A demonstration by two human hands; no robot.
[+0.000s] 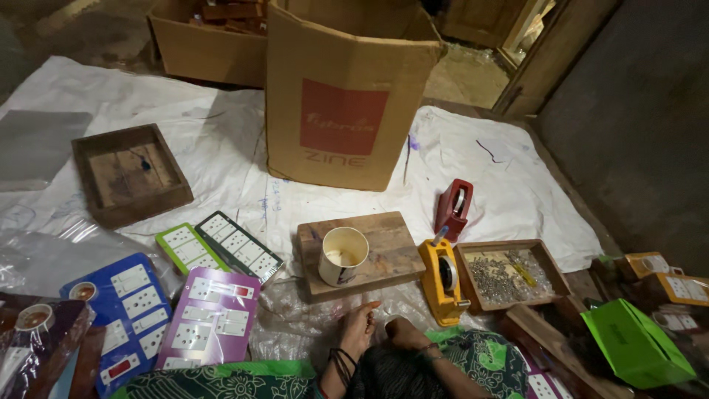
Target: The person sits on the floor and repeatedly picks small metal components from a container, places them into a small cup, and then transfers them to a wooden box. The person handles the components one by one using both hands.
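Resting near a cup: both hands.

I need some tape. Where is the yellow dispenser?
The yellow dispenser stands right of centre, between the wooden board and the tray of screws.

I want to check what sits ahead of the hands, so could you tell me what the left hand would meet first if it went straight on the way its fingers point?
Probably the wooden board carrying the cream mug. The left hand points up and away over crinkled clear plastic; the board's near edge lies next in that line, though depth is hard to judge.
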